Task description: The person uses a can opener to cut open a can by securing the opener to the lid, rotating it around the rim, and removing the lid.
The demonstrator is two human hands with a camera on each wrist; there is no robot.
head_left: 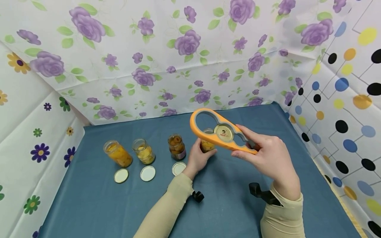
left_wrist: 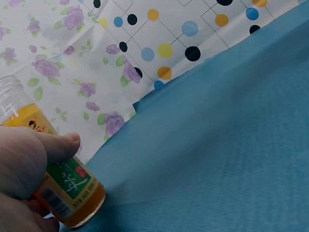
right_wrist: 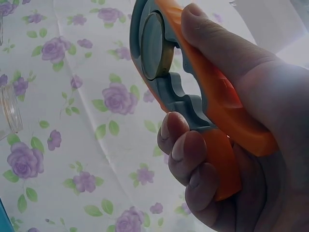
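My right hand [head_left: 272, 157] grips the handles of an orange and grey jar opener [head_left: 200, 129], raised above the table. A gold lid [head_left: 224, 133] is caught in the opener's toothed middle; the right wrist view shows the lid [right_wrist: 153, 46] edge-on. My left hand [head_left: 198, 158] holds a glass jar [head_left: 207, 146] of yellow fruit, partly hidden behind the opener in the head view. From the left wrist, the jar [left_wrist: 72, 186] shows a green and yellow label, and its clear glass neck has no lid on it. The opener is apart from the jar.
Three lidless jars stand to the left: one with orange fruit [head_left: 120, 155], one with pale yellow fruit [head_left: 145, 152], one with dark contents [head_left: 177, 147]. In front of them lie three lids [head_left: 121, 176]. Patterned cloth walls [head_left: 143, 77] enclose the blue tabletop [head_left: 119, 208].
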